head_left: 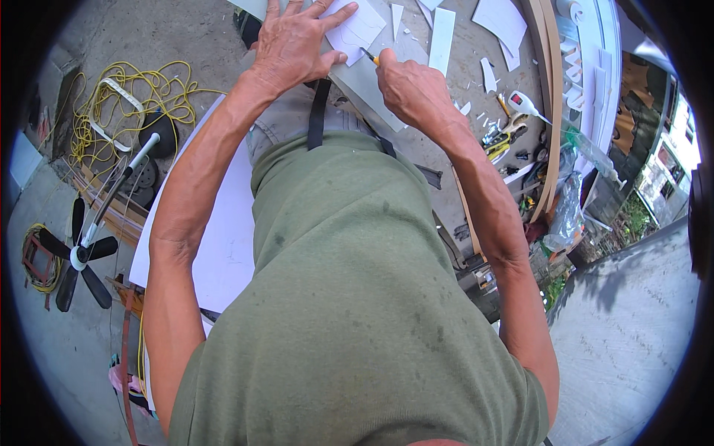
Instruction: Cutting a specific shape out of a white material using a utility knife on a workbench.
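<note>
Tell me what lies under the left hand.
The left hand presses flat on a white cut-out sheet lying on a grey board. The part beneath the palm is covered.

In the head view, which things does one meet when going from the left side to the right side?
Fan with black blades → yellow cord → left hand pressing a white sheet → right hand gripping a yellow-handled knife → white glue gun.
</note>
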`<state>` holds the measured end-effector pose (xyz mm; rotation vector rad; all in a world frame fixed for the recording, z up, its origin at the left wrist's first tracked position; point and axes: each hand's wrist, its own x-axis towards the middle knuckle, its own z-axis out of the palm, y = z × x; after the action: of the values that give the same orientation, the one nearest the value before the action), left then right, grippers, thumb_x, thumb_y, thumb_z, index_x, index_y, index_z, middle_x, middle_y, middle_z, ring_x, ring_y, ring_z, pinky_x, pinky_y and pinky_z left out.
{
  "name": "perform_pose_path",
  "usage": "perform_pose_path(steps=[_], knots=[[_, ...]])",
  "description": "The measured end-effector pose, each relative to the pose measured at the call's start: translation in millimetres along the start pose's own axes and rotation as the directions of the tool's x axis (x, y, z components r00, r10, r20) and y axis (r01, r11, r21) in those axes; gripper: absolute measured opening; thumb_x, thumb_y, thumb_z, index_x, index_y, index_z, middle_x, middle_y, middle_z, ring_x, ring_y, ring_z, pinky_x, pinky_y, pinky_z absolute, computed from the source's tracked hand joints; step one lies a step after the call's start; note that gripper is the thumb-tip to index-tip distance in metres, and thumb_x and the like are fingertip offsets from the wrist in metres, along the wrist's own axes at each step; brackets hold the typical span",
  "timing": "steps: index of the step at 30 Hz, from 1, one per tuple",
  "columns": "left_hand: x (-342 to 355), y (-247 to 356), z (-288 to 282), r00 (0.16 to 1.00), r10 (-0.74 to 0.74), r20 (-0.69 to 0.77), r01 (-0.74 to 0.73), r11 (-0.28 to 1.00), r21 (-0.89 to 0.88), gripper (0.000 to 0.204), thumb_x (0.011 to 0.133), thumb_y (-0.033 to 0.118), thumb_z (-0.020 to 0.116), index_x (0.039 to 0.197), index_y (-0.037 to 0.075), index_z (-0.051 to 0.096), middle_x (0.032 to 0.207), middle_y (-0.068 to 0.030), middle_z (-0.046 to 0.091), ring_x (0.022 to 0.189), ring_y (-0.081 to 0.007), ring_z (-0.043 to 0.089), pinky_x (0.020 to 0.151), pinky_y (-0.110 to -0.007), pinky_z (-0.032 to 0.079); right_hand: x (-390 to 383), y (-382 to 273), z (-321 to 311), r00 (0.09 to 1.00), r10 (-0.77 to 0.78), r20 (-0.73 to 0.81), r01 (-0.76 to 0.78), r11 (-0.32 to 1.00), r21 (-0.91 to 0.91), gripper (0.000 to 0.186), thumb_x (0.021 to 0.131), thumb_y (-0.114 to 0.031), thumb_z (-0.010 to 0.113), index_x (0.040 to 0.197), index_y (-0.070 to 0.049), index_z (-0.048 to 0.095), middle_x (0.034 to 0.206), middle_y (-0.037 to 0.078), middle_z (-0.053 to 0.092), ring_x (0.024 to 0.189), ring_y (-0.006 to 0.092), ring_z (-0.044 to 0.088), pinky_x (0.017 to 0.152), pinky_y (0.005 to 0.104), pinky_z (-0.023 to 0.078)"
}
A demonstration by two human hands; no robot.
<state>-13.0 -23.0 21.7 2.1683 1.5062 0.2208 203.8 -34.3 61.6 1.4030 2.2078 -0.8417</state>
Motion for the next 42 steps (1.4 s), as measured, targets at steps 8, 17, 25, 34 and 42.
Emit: perform_pose_path(steps=[8,17,25,34,42], knots=[[-1,-1,0,0.999,0.018,-0.035,-0.018,1.0,-0.013,0.079,0.069,0.039,0.084,0.142,0.022,0.061,0.161,-0.0073,0.041,0.153,-0.0458,0.021,0.122,-0.066,0.014,-2,-10,11,0.996,0.092,-0.006,-0.09,0.987,0.131,0.028,0.104,-0.024,0.045,0.1,0.003,0.049,0.079,0.031,0.067,0.076,0.0499,0.067,0.071,0.0585,0.051],[-1,0,0,0.999,0.028,-0.035,-0.028,1.0,0.014,0.079,0.068,0.04,0.085,0.141,0.022,0.062,0.16,-0.0092,0.042,0.152,-0.0464,0.023,0.122,-0.066,0.016,-9,-20,10,0.985,0.169,-0.023,-0.161,0.967,0.197,0.022,0.095,-0.016,0.051,0.094,0.005,0.054,0.08,0.032,0.068,0.078,0.0482,0.07,0.073,0.0558,0.054],[-22,30,11,0.991,0.025,-0.134,0.025,0.934,0.355,0.065,0.082,0.046,0.079,0.14,0.023,0.062,0.138,-0.0171,0.062,0.141,-0.0354,0.046,0.119,-0.056,0.03,-2,23,-8,0.999,-0.042,0.014,0.043,0.996,-0.073,0.027,0.105,-0.028,0.047,0.102,-0.002,0.052,0.071,0.021,0.067,0.068,0.0419,0.067,0.064,0.0532,0.051],[-12,1,13,0.986,0.154,-0.064,-0.141,0.975,0.171,0.069,0.08,0.047,0.077,0.144,0.03,0.058,0.161,-0.0049,0.04,0.152,-0.0389,0.028,0.123,-0.062,0.019,-1,24,-10,0.998,-0.049,0.04,0.054,0.992,-0.117,0.026,0.105,-0.027,0.046,0.104,-0.002,0.055,0.076,0.023,0.069,0.073,0.0427,0.069,0.067,0.0533,0.052],[-11,1,11,0.986,0.169,-0.011,-0.168,0.984,0.052,0.065,0.081,0.044,0.074,0.142,0.023,0.062,0.159,-0.0123,0.044,0.15,-0.0441,0.029,0.121,-0.064,0.02,-11,7,4,0.995,0.091,0.046,-0.094,0.993,0.072,0.029,0.104,-0.026,0.045,0.099,0.002,0.052,0.078,0.028,0.068,0.076,0.0476,0.068,0.071,0.057,0.052]])
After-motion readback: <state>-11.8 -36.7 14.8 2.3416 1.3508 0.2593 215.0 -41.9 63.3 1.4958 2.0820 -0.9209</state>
